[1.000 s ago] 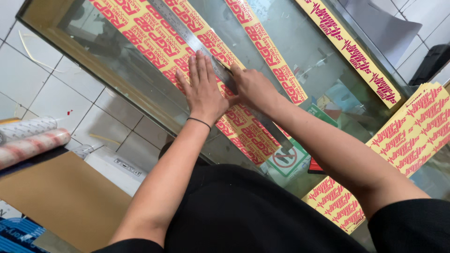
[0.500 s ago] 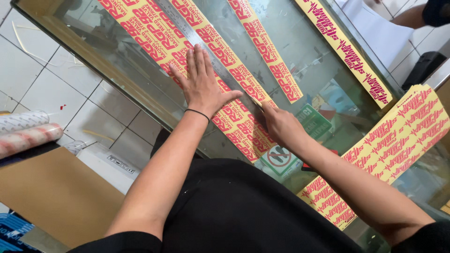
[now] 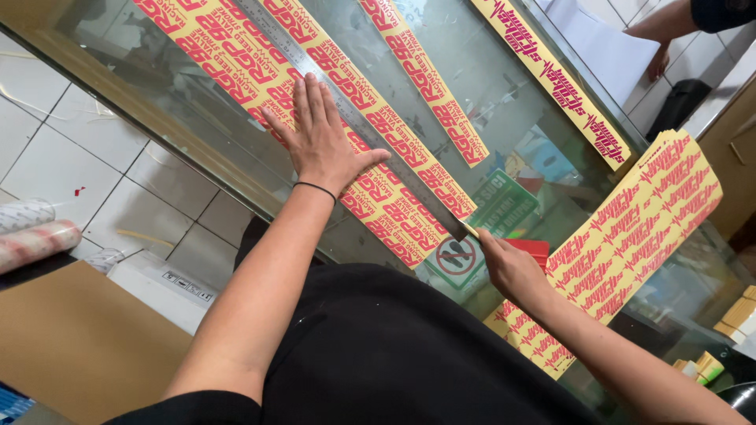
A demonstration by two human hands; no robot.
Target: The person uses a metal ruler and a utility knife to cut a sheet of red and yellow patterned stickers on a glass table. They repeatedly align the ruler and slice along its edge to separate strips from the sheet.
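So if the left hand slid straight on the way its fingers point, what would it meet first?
The left hand lies flat on the metal ruler and the yellow sticker sheet, fingers pointing up the glass counter. Going on, it would only run further along ruler and sheet; nothing else shows in that line.

A long steel ruler [image 3: 370, 134] is being held flat, diagonally, on a yellow sticker sheet with red lettering [image 3: 260, 79], which is lying flat on the glass counter.
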